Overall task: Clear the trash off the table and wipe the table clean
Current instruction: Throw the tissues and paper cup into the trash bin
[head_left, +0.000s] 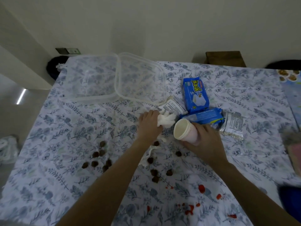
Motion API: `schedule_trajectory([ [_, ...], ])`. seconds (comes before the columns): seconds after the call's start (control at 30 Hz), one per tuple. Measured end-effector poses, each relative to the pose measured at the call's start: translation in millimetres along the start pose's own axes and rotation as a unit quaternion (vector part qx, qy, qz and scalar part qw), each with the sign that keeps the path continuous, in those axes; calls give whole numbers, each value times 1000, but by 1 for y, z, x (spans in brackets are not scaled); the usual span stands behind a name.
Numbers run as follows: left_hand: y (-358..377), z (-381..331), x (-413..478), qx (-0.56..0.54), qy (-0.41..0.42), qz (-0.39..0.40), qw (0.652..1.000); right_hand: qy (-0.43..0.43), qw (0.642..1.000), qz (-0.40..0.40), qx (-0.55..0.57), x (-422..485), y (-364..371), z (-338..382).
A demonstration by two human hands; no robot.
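Gripping crumpled white tissue [164, 120], left hand [149, 126] curls around it mid-table [57, 185]. Right hand [206, 142] clasps tilted paper cups [184, 132], mouth leftward, just beside blue wrappers [195, 94]. Brown crumbs [97, 158], red smears [201, 188] lie nearer.

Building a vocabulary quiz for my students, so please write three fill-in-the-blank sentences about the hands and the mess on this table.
1. The left hand grips a crumpled tissue, while the right hand holds stacked paper ____.
2. The two snack packets beyond the hands are mostly ____ in colour.
3. The sauce-like smears on the tablecloth nearest the camera are ____.
Missing words: cups; blue; red.
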State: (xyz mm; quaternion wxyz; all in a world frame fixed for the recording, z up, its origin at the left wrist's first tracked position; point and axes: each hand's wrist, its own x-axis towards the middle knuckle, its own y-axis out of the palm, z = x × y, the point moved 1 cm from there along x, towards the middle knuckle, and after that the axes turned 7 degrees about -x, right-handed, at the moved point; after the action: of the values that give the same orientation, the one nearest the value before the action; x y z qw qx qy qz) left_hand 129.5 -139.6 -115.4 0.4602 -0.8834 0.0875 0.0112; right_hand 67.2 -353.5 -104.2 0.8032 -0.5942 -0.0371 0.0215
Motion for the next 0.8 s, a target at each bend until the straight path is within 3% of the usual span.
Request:
schedule_trajectory([
  [0.1, -15, 4, -16, -157, 14, -56, 986, 25, 999, -18, 26, 0, 1, 13],
  [0.17, -29, 13, -36, -186, -3, -89, 978, 34, 998, -27, 53, 2, 1, 26],
  [0.3, -42, 44, -92, -130, 16, -61, 990, 24, 997, -12, 74, -1, 10, 47],
  [0.43, -24, 74, -139, -12, 97, 64, 993, 28, 996, 5, 89, -6, 16, 55],
  [0.53, -19, 77, -146, 40, 147, 49, 987, 31, 995, 4, 93, -8, 14, 58],
  [0.73, -33, 74, -131, -45, 50, -22, 997, 26, 993, 12, 113, -8, 6, 63],
  [0.8, -41, 77, -127, -104, -31, -67, 992, 32, 989, 15, 143, -10, 4, 67],
])
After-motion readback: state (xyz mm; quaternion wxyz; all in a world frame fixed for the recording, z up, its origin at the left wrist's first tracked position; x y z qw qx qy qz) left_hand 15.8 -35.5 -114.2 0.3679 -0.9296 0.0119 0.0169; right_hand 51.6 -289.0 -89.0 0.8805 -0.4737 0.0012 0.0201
